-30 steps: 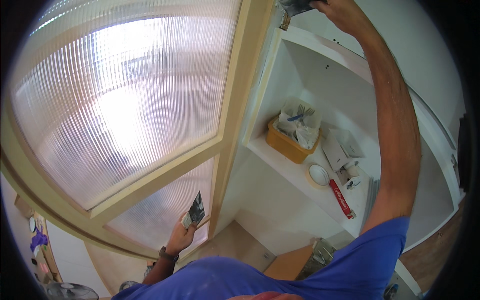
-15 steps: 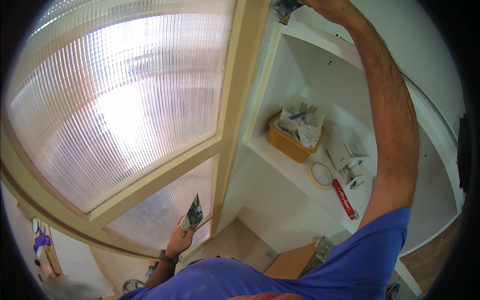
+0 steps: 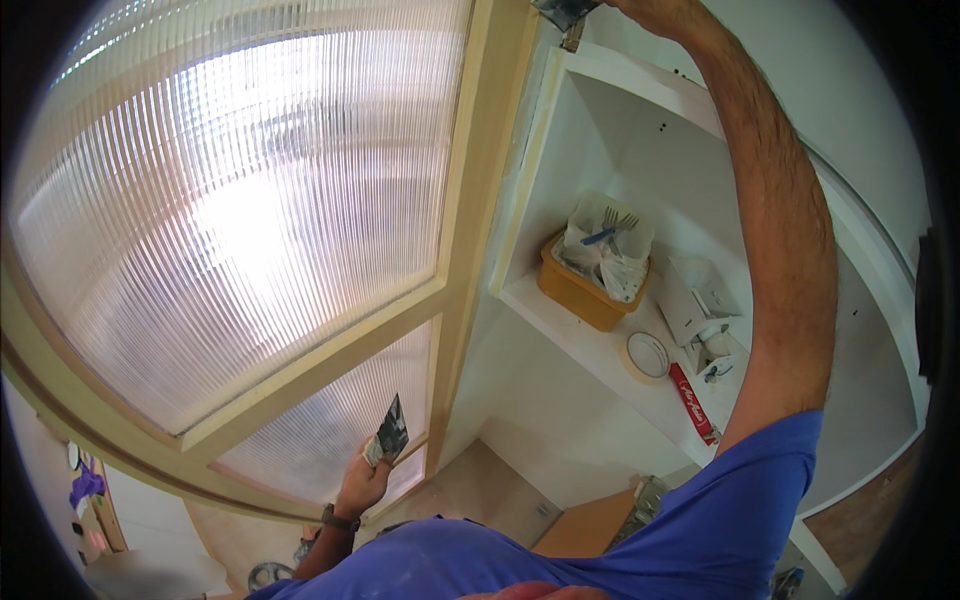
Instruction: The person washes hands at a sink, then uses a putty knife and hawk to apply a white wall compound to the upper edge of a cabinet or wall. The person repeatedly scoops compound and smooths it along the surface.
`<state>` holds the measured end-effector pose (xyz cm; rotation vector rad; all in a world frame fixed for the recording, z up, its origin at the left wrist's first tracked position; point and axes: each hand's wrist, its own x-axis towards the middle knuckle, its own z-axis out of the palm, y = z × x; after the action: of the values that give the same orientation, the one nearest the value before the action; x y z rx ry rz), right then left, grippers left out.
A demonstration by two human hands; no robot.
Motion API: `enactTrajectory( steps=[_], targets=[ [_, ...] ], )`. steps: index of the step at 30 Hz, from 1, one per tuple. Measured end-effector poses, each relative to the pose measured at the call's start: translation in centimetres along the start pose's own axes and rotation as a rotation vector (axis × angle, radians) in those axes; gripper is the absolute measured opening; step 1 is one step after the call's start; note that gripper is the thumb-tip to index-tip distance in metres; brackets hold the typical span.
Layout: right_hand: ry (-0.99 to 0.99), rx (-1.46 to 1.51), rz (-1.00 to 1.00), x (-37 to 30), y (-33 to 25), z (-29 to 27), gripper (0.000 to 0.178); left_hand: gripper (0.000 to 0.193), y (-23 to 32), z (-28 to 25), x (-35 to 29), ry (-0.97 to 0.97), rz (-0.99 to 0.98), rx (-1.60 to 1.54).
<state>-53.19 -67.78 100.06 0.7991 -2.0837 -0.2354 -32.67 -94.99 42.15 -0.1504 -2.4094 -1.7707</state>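
Low in the middle, my left hand (image 3: 362, 484) is closed round a putty knife (image 3: 393, 428). Its dark blade points up, with pale putty smeared near the base. My right arm reaches up to the top edge, where my right hand (image 3: 660, 16) is partly cut off by the frame. Its fingers grip a second putty knife (image 3: 566, 10), whose dark blade lies at the narrow strip of wall between the door frame (image 3: 487, 130) and the white shelf unit (image 3: 525, 190). The handle of that knife is hidden.
On the shelf stand a yellow tub (image 3: 585, 298) with forks and plastic bags, a roll of tape (image 3: 645, 357), a red packet (image 3: 691, 403) and white fittings (image 3: 690, 312). Ribbed glass (image 3: 250, 220) fills the door at left. A cardboard box (image 3: 590, 520) sits below.
The blade in my right hand has shifted slightly left. My left hand and its putty knife have moved a little right and down, and the whole view has shifted slightly.
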Motion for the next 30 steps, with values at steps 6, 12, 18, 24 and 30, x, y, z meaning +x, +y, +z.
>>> enactTrajectory(
  steps=[6,12,18,24,30],
  targets=[
    [0.076,0.011,0.029,1.5,0.8,-1.3,0.016,0.022,-0.1,-0.1,0.2,-0.010,0.014,0.012],
    [-0.013,0.007,-0.009,1.6,0.8,-3.6,0.015,0.022,0.8,-0.2,0.1,-0.022,-0.015,0.027],
    [-0.086,0.032,0.030,-0.2,-0.6,-1.8,0.017,0.022,0.9,-0.3,0.3,-0.036,0.004,0.059],
    [-0.082,0.013,-0.016,-0.3,-1.2,-1.1,0.016,0.022,0.8,0.0,0.5,-0.060,0.010,0.085],
    [-0.085,-0.028,-0.103,-0.3,-0.4,0.1,0.015,0.021,0.4,0.2,0.3,-0.057,-0.020,0.056]
  ],
)
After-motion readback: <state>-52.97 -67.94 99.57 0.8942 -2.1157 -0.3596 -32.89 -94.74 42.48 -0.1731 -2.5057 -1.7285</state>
